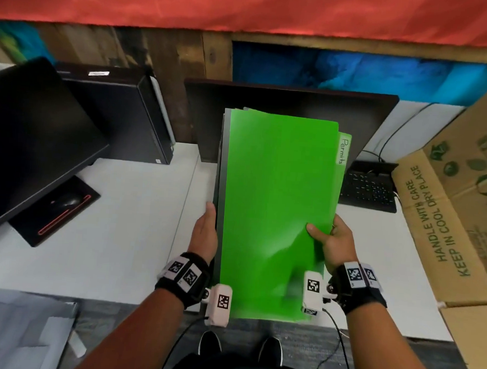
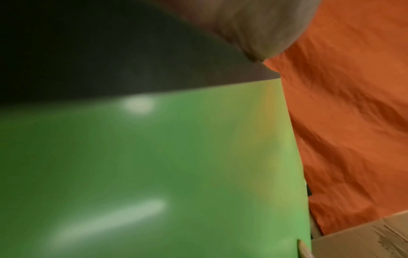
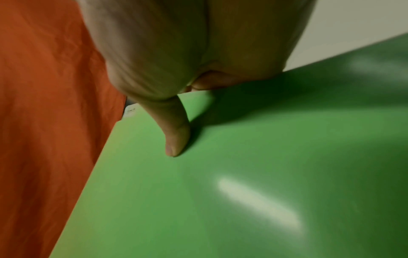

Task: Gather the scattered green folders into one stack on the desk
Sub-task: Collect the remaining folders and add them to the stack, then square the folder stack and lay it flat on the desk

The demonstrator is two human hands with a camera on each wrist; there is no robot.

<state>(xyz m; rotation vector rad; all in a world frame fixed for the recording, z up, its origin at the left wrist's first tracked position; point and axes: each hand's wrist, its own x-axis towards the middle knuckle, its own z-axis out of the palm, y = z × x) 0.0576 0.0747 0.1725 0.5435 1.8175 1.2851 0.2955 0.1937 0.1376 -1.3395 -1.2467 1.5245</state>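
Above the near middle of the white bench (image 1: 138, 206), we hold the gathered green folders (image 1: 275, 203) as one bundle, long edges running near to far, clear of the surface as far as the head view lets us judge. Our left hand (image 1: 205, 233) lies along the bundle's left edge with the thumb up against it; the fingers are hidden beneath, so we cannot tell how far they curl. Our right hand (image 1: 333, 241) pinches the right edge, thumb (image 3: 174, 136) flat on the top cover and the fingers tucked underneath. One folder's tab marked "Permits" (image 1: 343, 151) juts out on the far right, and grey edges show along the left, so the bundle is not yet square. We judge the step in hand to be squaring and setting down: tap the edges level between both palms, then lower the bundle flat onto bare bench, well apart from the keyboard (image 1: 369, 189) at far right and the monitor (image 1: 34, 143) at left. Releasing one side early would likely let the slick covers fan apart.
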